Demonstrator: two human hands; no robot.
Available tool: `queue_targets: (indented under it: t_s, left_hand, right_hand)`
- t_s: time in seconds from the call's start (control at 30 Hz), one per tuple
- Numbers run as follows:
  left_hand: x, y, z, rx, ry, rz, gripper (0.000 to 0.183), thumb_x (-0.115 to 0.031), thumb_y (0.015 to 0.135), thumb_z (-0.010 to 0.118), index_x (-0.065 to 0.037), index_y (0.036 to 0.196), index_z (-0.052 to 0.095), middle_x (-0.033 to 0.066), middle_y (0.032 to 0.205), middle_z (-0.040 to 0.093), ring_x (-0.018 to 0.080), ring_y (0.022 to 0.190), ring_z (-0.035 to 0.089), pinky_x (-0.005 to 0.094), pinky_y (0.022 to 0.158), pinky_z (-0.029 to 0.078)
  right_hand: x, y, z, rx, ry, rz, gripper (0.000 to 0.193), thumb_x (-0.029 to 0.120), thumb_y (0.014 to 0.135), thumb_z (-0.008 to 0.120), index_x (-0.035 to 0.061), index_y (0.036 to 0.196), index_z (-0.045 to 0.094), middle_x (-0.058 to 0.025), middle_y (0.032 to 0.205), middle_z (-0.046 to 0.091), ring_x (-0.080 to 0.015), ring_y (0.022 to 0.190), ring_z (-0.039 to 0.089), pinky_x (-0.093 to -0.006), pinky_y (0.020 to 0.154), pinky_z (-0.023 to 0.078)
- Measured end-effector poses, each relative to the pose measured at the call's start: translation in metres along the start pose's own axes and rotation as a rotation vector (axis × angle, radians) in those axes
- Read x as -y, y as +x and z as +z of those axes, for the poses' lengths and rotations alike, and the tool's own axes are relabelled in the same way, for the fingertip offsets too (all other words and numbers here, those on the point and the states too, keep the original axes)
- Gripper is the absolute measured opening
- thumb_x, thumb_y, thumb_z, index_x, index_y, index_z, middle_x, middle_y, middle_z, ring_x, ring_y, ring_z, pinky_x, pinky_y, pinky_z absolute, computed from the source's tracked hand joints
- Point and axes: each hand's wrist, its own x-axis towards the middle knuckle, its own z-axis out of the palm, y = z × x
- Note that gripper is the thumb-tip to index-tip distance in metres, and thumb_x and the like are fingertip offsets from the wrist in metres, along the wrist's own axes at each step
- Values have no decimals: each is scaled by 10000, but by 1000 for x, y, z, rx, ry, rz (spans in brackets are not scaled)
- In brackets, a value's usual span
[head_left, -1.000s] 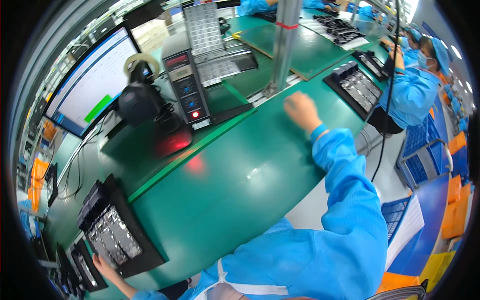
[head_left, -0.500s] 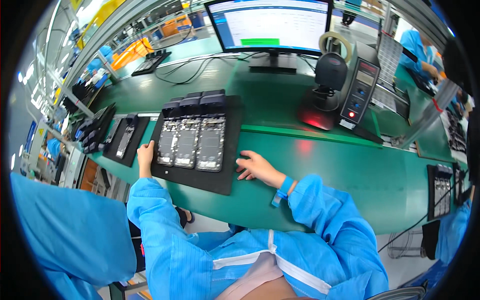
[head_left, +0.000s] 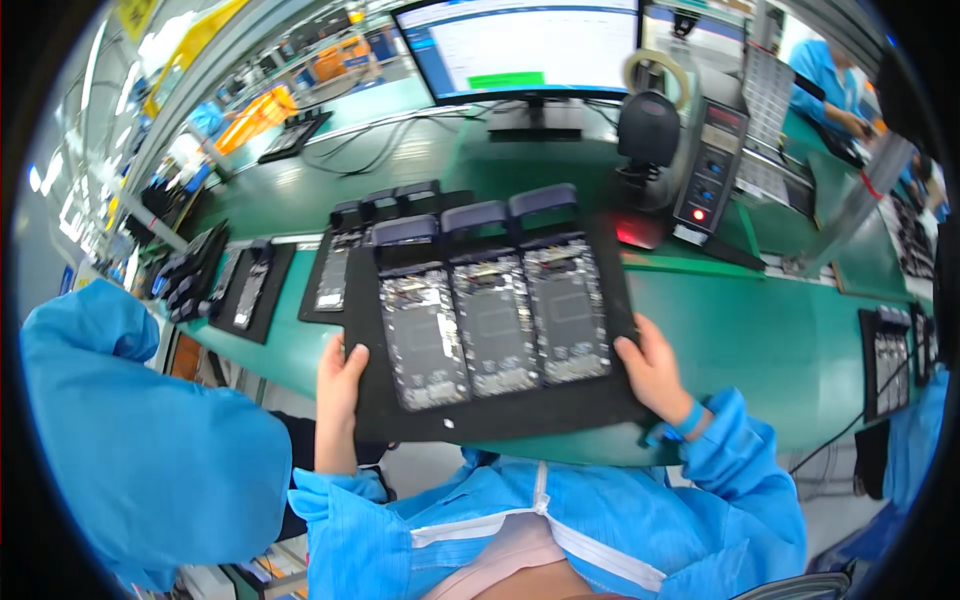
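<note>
A black mat-like tray [head_left: 560, 414] is lifted off the bench, its near edge tipped toward me. My left hand [head_left: 341, 390] grips its left edge, thumb on top. At the opposite edge my right hand [head_left: 655, 370] holds it the same way; a blue band [head_left: 690, 418] circles that wrist. Three opened handheld devices [head_left: 495, 325] lie side by side on the tray, circuit boards exposed and dark purple flaps raised at the far ends. Behind it, partly hidden, another black tray [head_left: 312, 303] on the bench carries similar opened devices.
Beyond stand a monitor [head_left: 530, 50], a dark scanner on a stand [head_left: 647, 130], a tape roll [head_left: 655, 70] and a control box with a red light [head_left: 712, 165]. More device trays [head_left: 245, 300] sit left. A co-worker's blue sleeve [head_left: 170, 420] is close at left.
Both hands have taken hold of the tray of three devices and raised it toward me and to the right. Another loaded tray now shows behind it. The co-worker at left has shifted.
</note>
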Motion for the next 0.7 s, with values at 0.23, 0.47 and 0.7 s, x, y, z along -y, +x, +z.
queue_targets:
  t_s: [0.23,0.47,0.7]
  left_hand:
    - [62,-33,141,288,-35,-60,381,-67,833,503,48,1167,359,142,1080,502,189,1008,478,287,862,388]
    - [77,-24,184,289,871,461,523,-85,761,543,-20,1226,316,224,1218,318,382,1113,337,446,907,305]
    - [42,-25,201,456,73,115,587,3,727,511,-70,1264,285,143,1289,235,262,1159,313,368,964,266]
  right_hand:
    - [10,-77,-148,-171,-254,266,265,35,745,497,-39,998,469,-107,634,565,-152,573,538,-277,508,406]
    - [-2,-58,-183,-64,-984,236,285,189,761,506,-34,936,473,-224,696,559,-379,663,549,-428,600,440]
    - [28,45,-218,-66,-1076,15,313,295,746,555,64,956,561,-152,902,579,-299,790,566,-379,680,453]
